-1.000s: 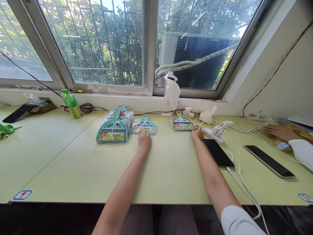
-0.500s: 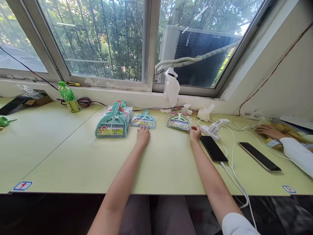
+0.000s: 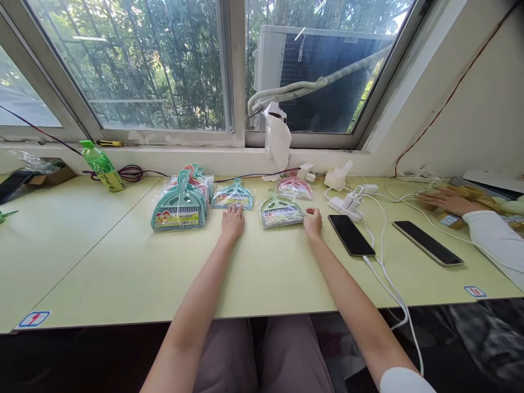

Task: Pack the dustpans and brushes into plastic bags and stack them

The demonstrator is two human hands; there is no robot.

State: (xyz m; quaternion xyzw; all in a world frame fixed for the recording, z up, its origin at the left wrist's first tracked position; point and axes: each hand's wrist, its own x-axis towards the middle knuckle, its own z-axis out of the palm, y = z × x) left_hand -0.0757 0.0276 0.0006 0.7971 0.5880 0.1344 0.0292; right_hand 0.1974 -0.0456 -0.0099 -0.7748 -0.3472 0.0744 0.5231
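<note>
My left hand (image 3: 233,222) lies with its fingers spread at the lower edge of a bagged blue dustpan-and-brush set (image 3: 232,194). My right hand (image 3: 313,222) pinches the right corner of a bagged green set (image 3: 281,210). Behind the green one lies a bagged pink set (image 3: 294,186), apart from my hands. A pile of several bagged sets (image 3: 182,204), green and red, stands left of the blue one.
A green bottle (image 3: 102,166) stands at the back left. To the right are a power strip (image 3: 346,207), a black phone (image 3: 351,234), a second phone (image 3: 428,243) and white cables. Another person's hand (image 3: 446,201) rests on yellow items at the far right.
My right hand has drawn the green set left and towards me, off the pink one, which now shows fully. My left hand stays at the blue set. The view has shifted slightly.
</note>
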